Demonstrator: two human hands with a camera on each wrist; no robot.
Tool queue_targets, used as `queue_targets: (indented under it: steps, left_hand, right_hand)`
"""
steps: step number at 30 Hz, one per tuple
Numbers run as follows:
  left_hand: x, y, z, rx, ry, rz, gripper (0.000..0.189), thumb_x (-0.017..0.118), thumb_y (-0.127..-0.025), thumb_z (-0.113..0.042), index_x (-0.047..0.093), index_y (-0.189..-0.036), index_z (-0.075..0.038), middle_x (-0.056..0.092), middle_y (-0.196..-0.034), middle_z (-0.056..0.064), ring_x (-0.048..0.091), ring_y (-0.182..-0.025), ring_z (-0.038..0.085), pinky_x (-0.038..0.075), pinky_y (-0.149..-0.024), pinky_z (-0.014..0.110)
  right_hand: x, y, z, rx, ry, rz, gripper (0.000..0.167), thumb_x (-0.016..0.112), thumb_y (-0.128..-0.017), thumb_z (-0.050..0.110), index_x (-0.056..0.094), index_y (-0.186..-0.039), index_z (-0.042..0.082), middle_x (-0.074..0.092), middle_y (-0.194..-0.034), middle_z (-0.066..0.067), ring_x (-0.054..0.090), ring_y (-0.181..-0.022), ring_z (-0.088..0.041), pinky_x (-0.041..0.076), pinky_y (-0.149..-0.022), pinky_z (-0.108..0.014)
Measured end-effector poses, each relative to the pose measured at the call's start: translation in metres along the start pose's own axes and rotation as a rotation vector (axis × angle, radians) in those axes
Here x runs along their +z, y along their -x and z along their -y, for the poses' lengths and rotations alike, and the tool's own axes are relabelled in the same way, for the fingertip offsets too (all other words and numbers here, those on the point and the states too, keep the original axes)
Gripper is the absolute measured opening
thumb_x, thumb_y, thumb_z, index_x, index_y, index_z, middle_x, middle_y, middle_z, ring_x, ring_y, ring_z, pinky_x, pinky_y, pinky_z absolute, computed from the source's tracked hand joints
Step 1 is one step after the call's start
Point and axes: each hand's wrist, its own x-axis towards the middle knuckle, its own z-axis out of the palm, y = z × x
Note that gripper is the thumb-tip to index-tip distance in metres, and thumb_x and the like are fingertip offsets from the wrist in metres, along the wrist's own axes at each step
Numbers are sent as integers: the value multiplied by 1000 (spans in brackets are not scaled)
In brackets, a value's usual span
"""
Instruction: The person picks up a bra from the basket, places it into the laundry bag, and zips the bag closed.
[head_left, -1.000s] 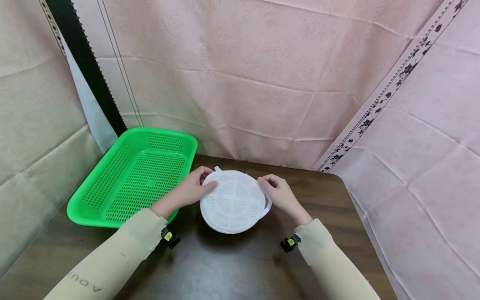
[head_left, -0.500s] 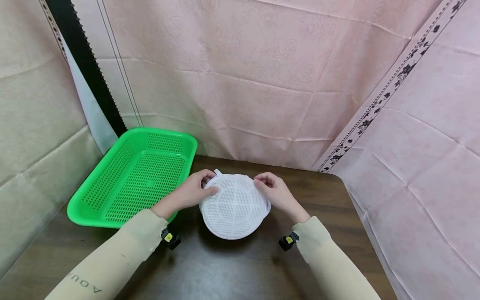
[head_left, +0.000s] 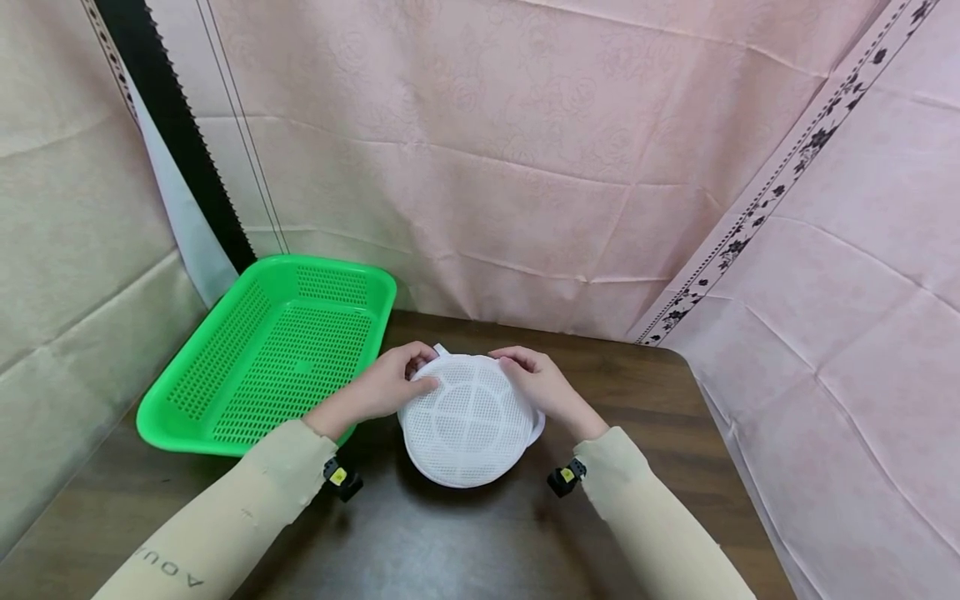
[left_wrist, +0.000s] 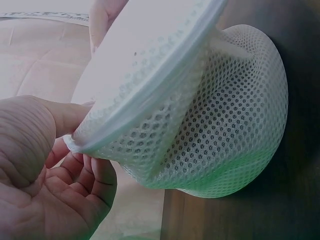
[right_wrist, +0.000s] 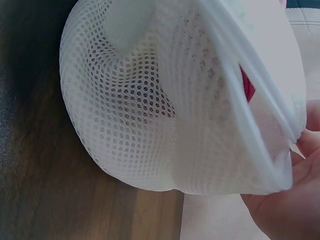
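Observation:
A round white mesh laundry bag [head_left: 468, 425] is held up over the table in the middle of the head view. My left hand [head_left: 386, 381] grips its left edge, with the thumb on top of the lid and the fingers below, as the left wrist view also shows. At the far right part of the rim, my right hand [head_left: 542, 382] pinches the edge between thumb and fingers. The right wrist view shows a gap along the bag's rim, and a small patch of something red [right_wrist: 247, 85] shows through it. A white loop sticks out at the bag's right side.
A green plastic basket [head_left: 153, 421] with slotted sides stands at the left on the dark wooden table [head_left: 450, 554]. Pale pink patterned cloth [head_left: 487, 167] hangs behind the table and at both sides.
My right hand has moved left along the far rim. The bag has shifted slightly toward me and its top is tipped more to the front. The left hand keeps its grip.

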Motion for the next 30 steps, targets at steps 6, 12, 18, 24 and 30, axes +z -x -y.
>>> queue_targets:
  steps: [6, 12, 18, 24, 30]
  left_hand:
    - [0, 0, -3, -13, -8, -3, 30, 72, -89, -17, 59, -114, -7, 57, -91, 5, 50, -80, 20, 45, -70, 34]
    - [0, 0, -4, -29, 6, -5, 32, 73, -88, -18, 60, -115, -7, 57, -91, 5, 51, -79, 20, 46, -69, 33]
    - [0, -6, -7, 11, 5, -69, 37, 72, -87, -17, 56, -118, -4, 56, -99, 8, 51, -87, 22, 46, -77, 35]
    - [4, -14, -19, 115, -127, -165, 41, 69, -89, -22, 57, -124, -6, 54, -115, 10, 53, -104, 22, 46, -92, 38]
    - [10, -16, -28, 56, -186, -33, 39, 67, -91, -34, 64, -122, -11, 59, -123, 4, 56, -111, 19, 45, -95, 38]
  right_hand:
    - [1, 3, 2, 5, 3, -19, 21, 55, -100, 24, 69, -113, 16, 67, -108, 0, 58, -98, -18, 44, -87, -34]
    - [1, 4, 0, 25, 18, -47, 17, 57, -98, 25, 70, -108, 19, 68, -104, 3, 59, -95, -17, 46, -85, -35]
    - [1, 5, 5, 13, 28, -57, 18, 59, -98, 24, 71, -108, 16, 68, -104, -1, 59, -92, -20, 47, -82, -36]
    - [3, 5, 12, -30, 33, -49, 15, 60, -97, 20, 71, -107, 17, 68, -100, 1, 60, -87, -19, 49, -78, -37]
    - [4, 6, 16, -72, 30, -17, 19, 60, -97, 21, 70, -110, 11, 68, -100, -1, 61, -87, -19, 50, -77, -34]
